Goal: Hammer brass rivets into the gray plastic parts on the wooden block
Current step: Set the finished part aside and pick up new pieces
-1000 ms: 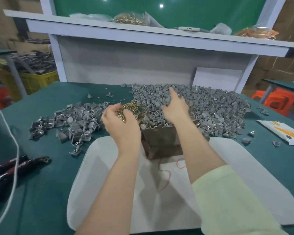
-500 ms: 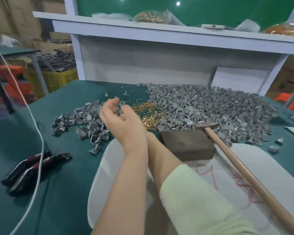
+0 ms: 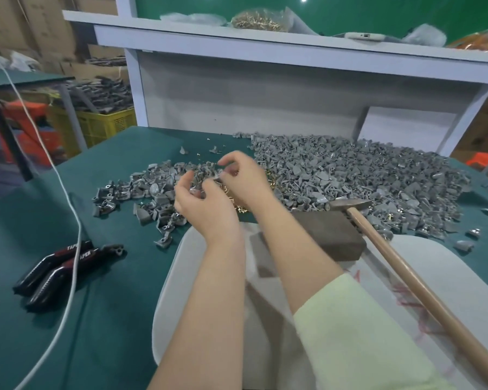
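Observation:
My left hand hovers over the edge of a small heap of gray plastic parts. Its fingers are curled and its palm is turned away, so anything in it is hidden. Just right of it, my right hand pinches a small gray plastic part at its fingertips. Loose brass rivets lie on the green table below both hands. The dark wooden block sits on a white pad. A hammer lies with its head on the block and its wooden handle running toward me.
A large heap of gray parts fills the back right of the green table. Black hand tools and a white cable lie at the left. A white shelf above holds bagged rivets.
My right hand has come out from behind my left forearm and risen beside my left hand, now pinching a gray part. The view has shifted left.

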`<state>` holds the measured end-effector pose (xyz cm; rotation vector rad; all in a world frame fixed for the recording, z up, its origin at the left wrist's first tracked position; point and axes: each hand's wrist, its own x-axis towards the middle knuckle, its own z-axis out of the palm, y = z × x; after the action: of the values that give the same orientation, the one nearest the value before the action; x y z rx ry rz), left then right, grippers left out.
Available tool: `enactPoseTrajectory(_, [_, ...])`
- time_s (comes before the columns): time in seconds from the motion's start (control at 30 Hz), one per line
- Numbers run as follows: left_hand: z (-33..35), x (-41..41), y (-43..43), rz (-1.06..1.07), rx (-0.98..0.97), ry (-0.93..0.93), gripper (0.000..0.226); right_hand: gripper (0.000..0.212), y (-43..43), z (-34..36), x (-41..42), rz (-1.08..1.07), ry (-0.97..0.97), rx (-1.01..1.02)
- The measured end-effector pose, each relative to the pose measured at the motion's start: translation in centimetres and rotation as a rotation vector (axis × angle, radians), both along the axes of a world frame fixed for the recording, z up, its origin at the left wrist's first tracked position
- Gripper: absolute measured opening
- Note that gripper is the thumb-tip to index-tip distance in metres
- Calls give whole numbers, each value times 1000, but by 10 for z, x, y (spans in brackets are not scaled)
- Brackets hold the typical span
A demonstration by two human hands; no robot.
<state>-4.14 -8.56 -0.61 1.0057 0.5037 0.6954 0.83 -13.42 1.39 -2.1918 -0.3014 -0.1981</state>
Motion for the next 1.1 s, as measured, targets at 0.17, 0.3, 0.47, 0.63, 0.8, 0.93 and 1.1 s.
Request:
enactPoseTrajectory(0.17, [-7, 0, -11, -261, 89, 35, 32, 17, -37, 13, -15, 100, 229, 293])
enactPoseTrajectory(0.3, [-8, -2, -16, -375, 181, 54, 21, 16, -55, 14, -24, 89, 237, 297])
enactPoseTrajectory(0.47, [-9, -4, -20, -345, 161, 71, 16, 18, -65, 13, -30, 82, 223, 226])
enactPoseTrajectory(0.63, [-4, -3, -10, -99, 62, 10, 20, 20, -52, 1, -21, -61, 79, -151])
enactPoseTrajectory(0.8, [-4, 0, -9, 14, 4, -63, 15, 30, -21, -14, -8, -43, 162, -662])
enactPoseTrajectory(0.93, [-6, 2, -8, 3, -3, -70, 16, 25, -8, -20, -4, -10, 163, -728])
enactPoseTrajectory(1.1, [-7, 3, -11, -1, 11, -64, 17, 27, -3, -25, 1, -13, 186, -717])
